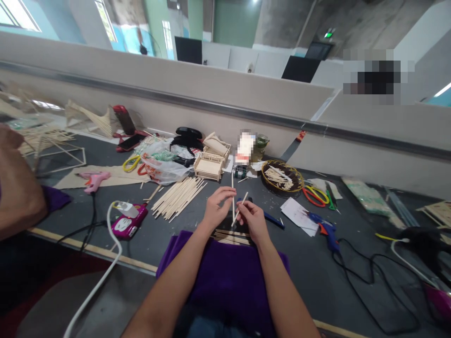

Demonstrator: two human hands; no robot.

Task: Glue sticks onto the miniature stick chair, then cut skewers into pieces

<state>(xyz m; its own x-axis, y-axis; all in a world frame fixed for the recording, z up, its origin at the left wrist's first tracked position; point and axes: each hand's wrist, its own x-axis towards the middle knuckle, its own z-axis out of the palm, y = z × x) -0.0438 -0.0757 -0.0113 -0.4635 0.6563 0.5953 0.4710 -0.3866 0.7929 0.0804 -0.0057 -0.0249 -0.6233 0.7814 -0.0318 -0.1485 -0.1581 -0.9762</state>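
Observation:
My left hand is pinched on a long thin wooden stick that stands almost upright. My right hand is closed on a shorter wooden stick that leans towards the long one. Both hands hover over a purple cloth on my lap. A few more sticks lie flat just under my hands at the cloth's far edge. A loose pile of long sticks lies on the dark table to the left of my left hand.
A small stick-built model stands behind the pile. A round basket of short sticks, scissors, a blue glue gun, a pink glue gun and a pink power strip lie around. Another person's arm is at far left.

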